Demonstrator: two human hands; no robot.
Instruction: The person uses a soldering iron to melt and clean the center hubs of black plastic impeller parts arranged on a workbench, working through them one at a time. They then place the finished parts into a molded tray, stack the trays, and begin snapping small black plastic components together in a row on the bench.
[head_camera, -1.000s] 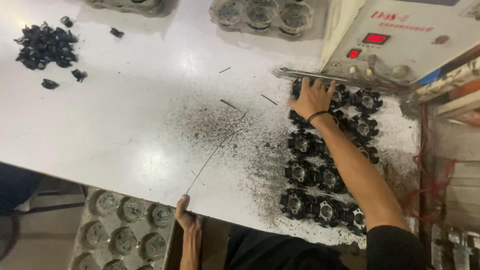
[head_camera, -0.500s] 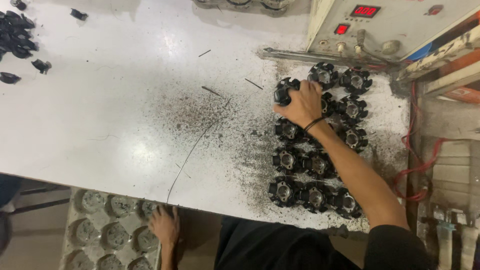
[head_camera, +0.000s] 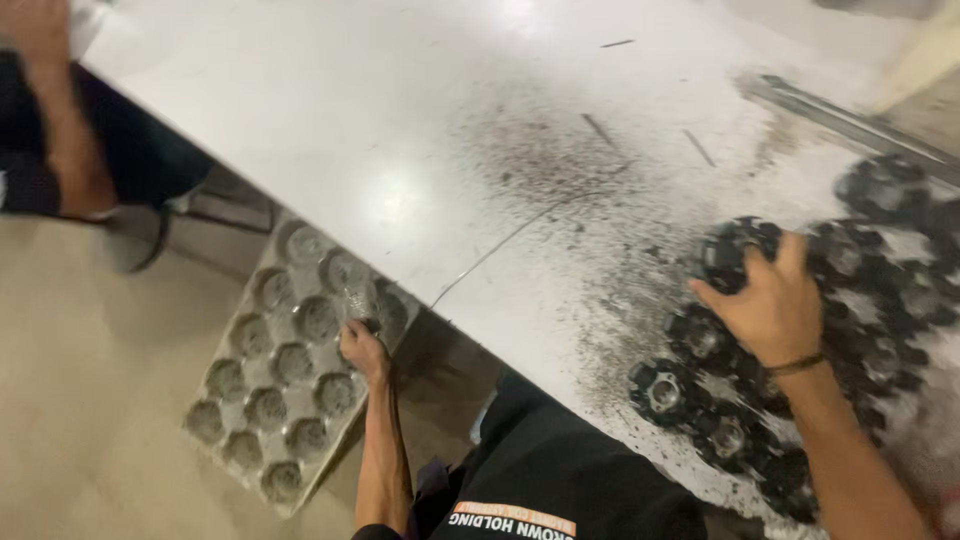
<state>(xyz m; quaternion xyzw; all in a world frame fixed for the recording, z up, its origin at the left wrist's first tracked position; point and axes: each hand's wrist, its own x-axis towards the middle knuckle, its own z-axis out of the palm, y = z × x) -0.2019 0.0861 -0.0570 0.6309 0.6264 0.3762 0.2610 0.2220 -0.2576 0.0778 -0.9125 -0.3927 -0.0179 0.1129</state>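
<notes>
My right hand (head_camera: 768, 305) rests over a cluster of black round parts (head_camera: 690, 385) lying in dark dust at the right of the white table (head_camera: 380, 130). Its fingers are closed around one black round part (head_camera: 728, 255) at the cluster's left edge. My left hand (head_camera: 360, 348) reaches down below the table edge to a grey moulded tray (head_camera: 270, 400) with round pockets on the floor. The fingers are curled on the tray's right rim, next to a small dark thing.
Black dust and thin metal slivers (head_camera: 598, 128) spread over the table's right half. A metal rail (head_camera: 840, 118) runs along the far right. Another person's arm and dark clothing (head_camera: 60, 130) show at the top left, with a shoe (head_camera: 135, 235) on the beige floor.
The view has swung left and down toward the floor. My right hand has closed on a black part at the cluster's edge. My left hand has moved onto the tray.
</notes>
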